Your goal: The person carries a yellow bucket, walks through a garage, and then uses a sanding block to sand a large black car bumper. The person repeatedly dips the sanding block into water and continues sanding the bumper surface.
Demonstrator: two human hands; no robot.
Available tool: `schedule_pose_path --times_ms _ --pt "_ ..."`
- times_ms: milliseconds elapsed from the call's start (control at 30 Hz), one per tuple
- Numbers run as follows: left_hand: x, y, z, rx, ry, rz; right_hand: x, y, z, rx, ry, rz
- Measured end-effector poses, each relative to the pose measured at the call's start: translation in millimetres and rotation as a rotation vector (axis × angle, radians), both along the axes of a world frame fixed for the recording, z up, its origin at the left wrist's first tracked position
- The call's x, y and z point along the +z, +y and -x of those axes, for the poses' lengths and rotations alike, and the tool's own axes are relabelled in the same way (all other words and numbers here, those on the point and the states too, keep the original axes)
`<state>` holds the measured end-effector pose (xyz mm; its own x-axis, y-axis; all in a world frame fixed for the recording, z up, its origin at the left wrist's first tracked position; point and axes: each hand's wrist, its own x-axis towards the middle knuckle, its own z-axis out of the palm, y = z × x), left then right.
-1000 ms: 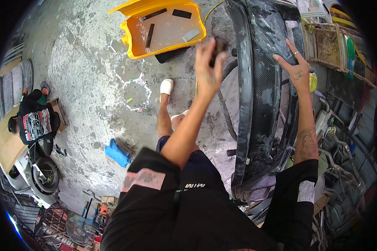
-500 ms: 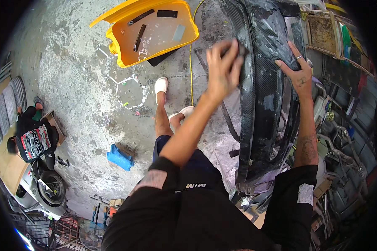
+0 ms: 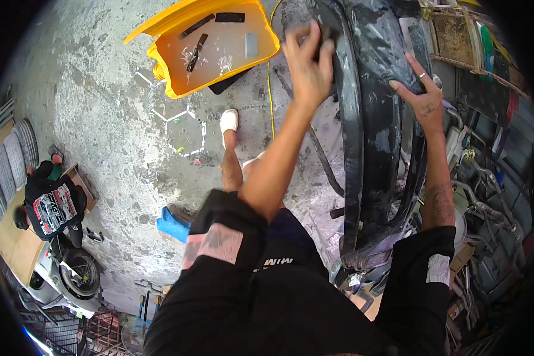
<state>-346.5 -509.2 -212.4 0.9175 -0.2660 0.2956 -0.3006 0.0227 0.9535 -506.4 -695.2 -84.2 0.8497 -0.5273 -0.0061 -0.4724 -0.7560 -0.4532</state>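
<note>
The left hand (image 3: 308,62) presses a small dark pad, probably a sanding block (image 3: 326,37), against the top of a big black bumper panel (image 3: 367,148) standing on edge. The right hand (image 3: 418,95) lies flat and open on the panel's far side, seemingly bracing it. Behind, on the concrete floor (image 3: 101,118), a yellow tray (image 3: 219,47) holds scrapers within reach.

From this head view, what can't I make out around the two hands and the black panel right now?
- Whatever the left hand presses on the black panel: covered by its own fingers, and blurred.
- Panel's lower end: hidden behind the black sleeves.
- Surface under the right hand: covered by the palm.
- Small dark tools in the yellow tray: too small to name.
- Clutter at the right edge: bent by the fisheye.
</note>
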Motion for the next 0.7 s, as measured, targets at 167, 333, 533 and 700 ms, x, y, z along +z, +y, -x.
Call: schedule_pose_path --times_ms 167,333,533,700 --pt "24.6 39.5 71.1 -0.136 -0.036 -0.156 4.7 -3.4 11.6 -0.064 -0.01 -0.051" --pt "5.8 8.8 16.9 -0.001 0.011 -0.026 0.6 0.5 1.3 -0.033 0.019 -0.002" --pt "8.9 16.7 52.4 -0.06 -0.011 -0.046 8.3 -7.7 12.3 -0.023 0.006 0.039" --pt "-52.2 16.5 -21.9 0.085 0.204 -0.052 4.0 2.5 -10.4 -0.028 0.029 -0.026"
